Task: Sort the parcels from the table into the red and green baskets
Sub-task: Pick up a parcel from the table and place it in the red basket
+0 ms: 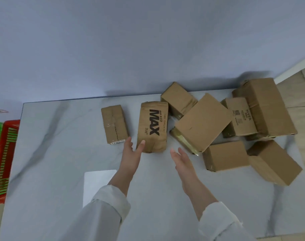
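Both arms reach forward, forearms bare. left sleeve (111,204) and right sleeve (219,221) pushed back, pale. left hand (131,153) relaxed, fingers straight, thumb spread toward right. right hand (182,160) edge-on, fingers straight, together, palm facing inward. Hands near, not touching.

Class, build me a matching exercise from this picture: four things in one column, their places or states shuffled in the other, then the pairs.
1. MAX parcel
2. red basket
3. right hand
4. white sheet

a. left of the table
b. open, holding nothing
c. touched by the left hand
d. flat, partly hidden by the left sleeve

Pairs: 1-c, 2-a, 3-b, 4-d
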Demonstrator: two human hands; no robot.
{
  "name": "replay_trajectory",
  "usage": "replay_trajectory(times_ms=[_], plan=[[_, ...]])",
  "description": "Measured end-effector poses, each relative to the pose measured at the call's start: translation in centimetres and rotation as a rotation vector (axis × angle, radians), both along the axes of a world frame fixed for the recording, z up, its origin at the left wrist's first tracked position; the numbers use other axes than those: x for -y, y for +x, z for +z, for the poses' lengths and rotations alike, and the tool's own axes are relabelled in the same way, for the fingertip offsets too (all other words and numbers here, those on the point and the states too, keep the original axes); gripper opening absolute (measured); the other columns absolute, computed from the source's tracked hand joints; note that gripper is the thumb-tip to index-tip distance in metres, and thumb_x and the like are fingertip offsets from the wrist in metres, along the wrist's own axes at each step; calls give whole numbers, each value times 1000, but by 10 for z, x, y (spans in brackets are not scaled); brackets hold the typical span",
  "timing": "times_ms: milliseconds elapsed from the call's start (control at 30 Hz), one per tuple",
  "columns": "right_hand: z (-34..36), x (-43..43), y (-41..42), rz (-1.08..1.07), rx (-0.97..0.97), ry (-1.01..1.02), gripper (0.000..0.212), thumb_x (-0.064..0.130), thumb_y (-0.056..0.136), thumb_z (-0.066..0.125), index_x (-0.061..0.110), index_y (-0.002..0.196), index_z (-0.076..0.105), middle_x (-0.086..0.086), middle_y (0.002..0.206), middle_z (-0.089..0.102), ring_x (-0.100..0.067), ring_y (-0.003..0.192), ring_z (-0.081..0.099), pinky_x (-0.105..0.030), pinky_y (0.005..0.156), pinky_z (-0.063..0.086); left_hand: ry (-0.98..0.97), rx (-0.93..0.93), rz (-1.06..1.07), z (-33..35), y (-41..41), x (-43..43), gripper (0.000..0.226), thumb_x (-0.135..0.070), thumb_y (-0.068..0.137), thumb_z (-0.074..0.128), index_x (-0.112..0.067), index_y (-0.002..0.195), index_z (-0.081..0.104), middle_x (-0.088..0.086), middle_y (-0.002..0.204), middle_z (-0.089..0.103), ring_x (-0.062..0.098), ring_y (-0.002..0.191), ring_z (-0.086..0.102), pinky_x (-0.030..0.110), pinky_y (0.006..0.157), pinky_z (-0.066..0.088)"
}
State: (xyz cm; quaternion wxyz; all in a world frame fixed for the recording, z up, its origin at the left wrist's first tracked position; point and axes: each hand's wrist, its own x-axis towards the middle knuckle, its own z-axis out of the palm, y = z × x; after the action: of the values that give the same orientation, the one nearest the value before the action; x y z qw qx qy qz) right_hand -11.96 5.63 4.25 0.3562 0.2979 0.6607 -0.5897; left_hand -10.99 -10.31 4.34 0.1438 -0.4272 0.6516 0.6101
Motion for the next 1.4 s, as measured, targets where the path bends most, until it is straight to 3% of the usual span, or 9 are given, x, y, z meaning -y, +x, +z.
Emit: replay_trajectory(times_ms=[133,267,500,700,900,967,1100,1200,1400], plan=[[-49,13,-34,64,-52,-26,76,53,86,55,26,149,21,3,155,23,-15,141,25,-29,104,25,25,-65,36,-39,-19,-2,75,-41,88,58,-19,148,20,1,152,32,17,138,33,30,106,32],[-86,21,-46,140,-87,-97,102,78,57,64,33,144,33,5,150,36,-13,134,39,-33,109,33,19,-106,100,-65,-28,-5,59,-29,84,66,-19,136,39,-2,130,55,6,110,56,15,82,45],[-95,21,-50,132,-139,-140,61,37,82,68,25,136,44,6,133,54,-12,124,50,-34,105,42,17,-141,172,-70,-28,-7,44,-19,84,67,-22,122,45,-10,110,58,-1,98,58,6,69,50],[-36,9,-54,121,-134,-196,76,26,79,72,32,141,28,8,128,47,2,110,49,-13,78,43,11,-133,182,-17,-15,-17,46,-26,87,62,-18,129,46,-5,117,60,5,105,59,13,77,53],[56,-4,-47,252,-246,-71,94,38,67,81,43,142,24,10,141,30,-10,131,32,-36,107,36,8,-142,132,75,-1,-22,70,-31,83,66,-20,143,32,-3,139,49,13,125,49,32,103,43],[86,-6,-39,320,-319,-5,93,37,69,81,44,142,23,11,133,25,-9,126,29,-30,105,33,-26,-196,159,108,-1,-28,84,-28,78,73,-21,146,24,-7,140,44,11,129,44,33,107,40],[135,-3,-16,414,-482,95,97,36,68,81,45,142,19,7,133,19,-10,126,22,-30,106,34,-161,-284,192,159,-5,-48,76,-17,66,84,-30,118,29,-23,102,49,-20,88,54,5,78,44],[159,-4,1,452,-622,214,98,38,67,79,46,143,18,4,131,20,-8,124,16,-34,110,28,-208,-268,197,179,1,-56,88,-41,43,86,-33,111,30,-27,96,47,-16,86,49,18,87,43],[201,-24,22,434,-647,54,90,40,76,72,48,139,9,6,129,24,-5,122,30,-15,99,32,-58,-346,196,211,27,-47,65,-12,71,79,-35,105,28,-20,94,52,-5,87,53,28,85,44]])
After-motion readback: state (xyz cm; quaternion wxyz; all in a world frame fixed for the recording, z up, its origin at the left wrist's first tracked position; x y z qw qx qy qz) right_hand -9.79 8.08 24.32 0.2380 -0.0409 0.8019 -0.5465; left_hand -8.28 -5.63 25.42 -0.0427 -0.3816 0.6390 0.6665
